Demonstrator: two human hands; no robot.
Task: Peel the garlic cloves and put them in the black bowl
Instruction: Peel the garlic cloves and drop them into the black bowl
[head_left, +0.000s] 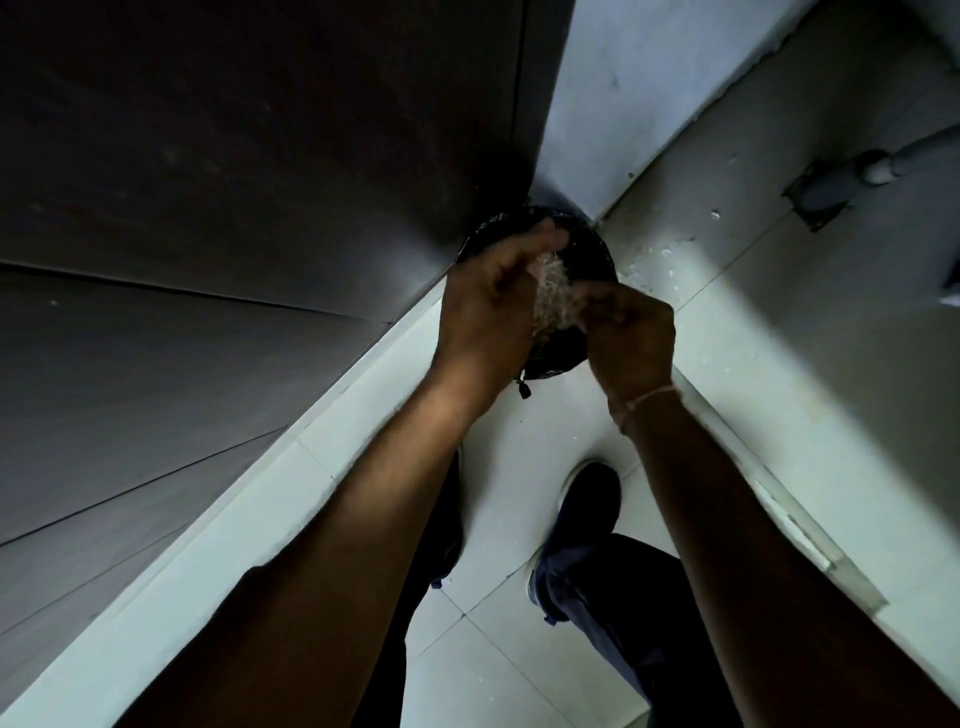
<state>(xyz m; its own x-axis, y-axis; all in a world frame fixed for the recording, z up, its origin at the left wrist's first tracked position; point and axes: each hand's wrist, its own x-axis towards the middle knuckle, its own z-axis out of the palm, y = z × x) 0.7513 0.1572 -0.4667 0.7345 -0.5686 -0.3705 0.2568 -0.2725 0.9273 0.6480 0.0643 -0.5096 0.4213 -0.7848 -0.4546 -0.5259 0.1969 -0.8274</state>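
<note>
- The black container (587, 249) stands on the floor (545, 415), in the corner.
- The left hand (493, 306) and right hand (628, 338), fingers curled, pinch a pale mass of skins (553, 291) over it.
- It looks light, dry and brittle; I would pinch it gently at the edges. I see no clove.

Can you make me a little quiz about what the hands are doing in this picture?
1. True or false: both hands are held over a black round container on the floor.
2. What colour is the flaky stuff between the hands? A) pale whitish B) bright red C) dark green
3. Fill in: the thin pale band is on the ______ wrist.

Key:
1. True. The left hand and right hand are above the black container, which sits in the corner by the wall.
2. A. The pale flakes, likely garlic skins, are whitish; more bits lie on the floor.
3. Right. The band circles the right wrist.
</note>
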